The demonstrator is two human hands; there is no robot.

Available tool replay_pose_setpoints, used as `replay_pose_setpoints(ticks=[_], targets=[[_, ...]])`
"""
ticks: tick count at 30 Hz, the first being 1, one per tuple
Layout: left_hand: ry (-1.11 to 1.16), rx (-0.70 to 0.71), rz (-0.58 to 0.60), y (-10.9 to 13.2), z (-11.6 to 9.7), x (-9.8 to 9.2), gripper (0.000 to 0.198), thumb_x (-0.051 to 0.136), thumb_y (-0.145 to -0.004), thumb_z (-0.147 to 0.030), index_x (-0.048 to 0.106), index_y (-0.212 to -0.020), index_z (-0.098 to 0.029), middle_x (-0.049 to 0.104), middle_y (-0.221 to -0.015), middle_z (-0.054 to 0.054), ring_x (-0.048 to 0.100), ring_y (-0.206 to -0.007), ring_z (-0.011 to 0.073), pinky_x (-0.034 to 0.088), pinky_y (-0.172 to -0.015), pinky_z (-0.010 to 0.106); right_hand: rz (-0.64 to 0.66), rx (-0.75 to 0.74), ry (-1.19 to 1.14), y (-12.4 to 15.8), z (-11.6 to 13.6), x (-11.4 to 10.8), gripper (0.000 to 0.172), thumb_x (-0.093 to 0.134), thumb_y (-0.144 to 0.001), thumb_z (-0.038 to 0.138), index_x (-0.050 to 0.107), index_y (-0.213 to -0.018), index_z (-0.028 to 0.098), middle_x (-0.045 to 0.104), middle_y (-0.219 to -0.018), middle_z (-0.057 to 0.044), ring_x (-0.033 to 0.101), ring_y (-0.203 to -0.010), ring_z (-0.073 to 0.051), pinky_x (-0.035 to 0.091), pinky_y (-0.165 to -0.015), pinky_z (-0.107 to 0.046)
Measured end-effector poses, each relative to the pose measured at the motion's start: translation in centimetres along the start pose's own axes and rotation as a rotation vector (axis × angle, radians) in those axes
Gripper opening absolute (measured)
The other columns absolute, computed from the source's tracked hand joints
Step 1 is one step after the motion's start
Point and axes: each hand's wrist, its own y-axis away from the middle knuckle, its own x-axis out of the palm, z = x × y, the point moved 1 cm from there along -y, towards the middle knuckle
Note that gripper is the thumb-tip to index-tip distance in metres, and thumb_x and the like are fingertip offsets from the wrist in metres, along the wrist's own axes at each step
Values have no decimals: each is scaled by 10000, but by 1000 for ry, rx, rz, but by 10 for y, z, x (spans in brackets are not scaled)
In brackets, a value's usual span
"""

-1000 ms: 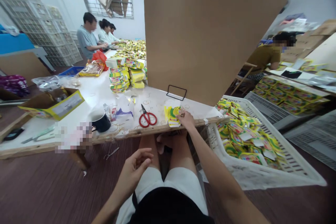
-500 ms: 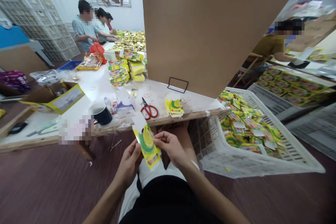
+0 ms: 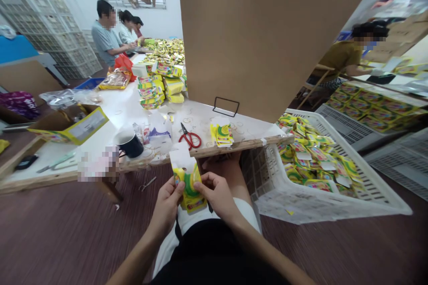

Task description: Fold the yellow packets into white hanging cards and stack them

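A yellow and green packet with a white top flap [image 3: 187, 177] is held upright over my lap. My left hand [image 3: 167, 201] pinches its left edge and my right hand [image 3: 216, 193] pinches its right edge. Both hands are closed on it, below the table's front edge. A small stack of the same packets [image 3: 221, 135] lies on the table just beyond, beside red-handled scissors [image 3: 189, 137].
A big brown board [image 3: 267, 35] stands on the white table [image 3: 120, 111]. A white crate [image 3: 334, 200] full of packets sits at my right. A dark mug [image 3: 129, 144], an open cardboard box [image 3: 68, 124] and packet piles [image 3: 160, 87] lie left. Several people sit at the far end and right.
My right hand left the stack on the table and came down to my lap. Both hands took hold of one packet and turned it from tilted to upright.
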Motion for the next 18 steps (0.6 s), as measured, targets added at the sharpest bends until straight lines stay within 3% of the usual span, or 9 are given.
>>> replay_pose_setpoints(ticks=[3, 6, 8, 9, 12, 15, 18], targets=[[-166, 67, -33, 0, 1, 0, 412, 623, -814, -326, 489, -1163, -155, 679, -1058, 103, 647, -973, 246, 528, -804, 354, -54, -48, 94, 1, -3, 1, 290, 697, -707, 414, 568, -718, 155, 616, -646, -18, 548, -567, -135, 468, -559, -273], [-323, 168, -69, 4, -6, 4, 581, 628, -813, -273, 293, -1285, -227, 657, -1078, 83, 648, -964, 224, 530, -779, 333, -92, -131, 212, 1, -2, -1, 235, 652, -758, 371, 556, -749, 157, 600, -659, -9, 520, -562, -121, 441, -538, -251], [-338, 179, -30, 7, -12, 7, 666, 622, -817, -248, 196, -1329, -278, 642, -1102, 74, 634, -997, 219, 525, -784, 325, -56, -191, 234, 0, 2, -4, 236, 645, -770, 315, 576, -938, 166, 632, -777, -19, 549, -619, -125, 454, -574, -246], [-330, 165, 13, 8, -14, 8, 670, 612, -824, -243, 185, -1339, -289, 635, -1114, 74, 625, -1018, 220, 520, -793, 322, -13, -216, 220, 0, 4, -6, 329, 637, -778, 288, 550, -1078, 185, 643, -860, -27, 573, -672, -131, 468, -609, -248], [-311, 99, 155, 11, -18, 8, 580, 588, -843, -237, 251, -1313, -274, 623, -1130, 86, 603, -1054, 227, 503, -822, 318, 143, -244, 152, 0, 11, -13, 517, 596, -812, 248, 424, -1299, 245, 633, -996, -33, 603, -830, -146, 484, -712, -257], [-274, 38, 267, 12, -16, 3, 444, 595, -842, -223, 324, -1193, -258, 626, -1115, 85, 609, -1033, 229, 499, -804, 310, 226, -238, 176, 0, 16, -21, 316, 573, -835, 264, 557, -1146, 210, 637, -913, -26, 599, -829, -147, 472, -720, -249], [-225, -31, 354, 13, -12, -1, 372, 611, -835, -214, 346, -1093, -257, 635, -1088, 71, 639, -960, 216, 499, -748, 284, 213, -248, 247, 2, 20, -26, 171, 554, -854, 307, 635, -913, 168, 641, -821, -29, 585, -764, -143, 454, -673, -239]])
